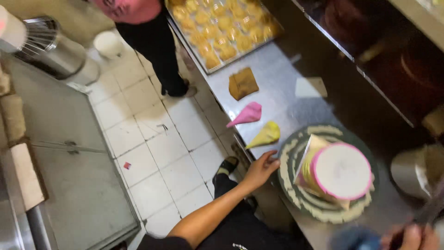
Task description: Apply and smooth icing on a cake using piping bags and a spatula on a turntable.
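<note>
Blurred right hand (411,237), pink-rimmed white cake (341,171)

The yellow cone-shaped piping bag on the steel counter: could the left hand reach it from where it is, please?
Probably yes: the left hand rests at the turntable's edge, and the yellow cone-shaped piping bag lies just beyond with nothing between them.

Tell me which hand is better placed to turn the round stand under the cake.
Left, probably. The left hand already rests its fingertips against the stand at its near rim. The right hand is at the frame's bottom edge, off the stand, closed on a blurred dark tool.
</note>
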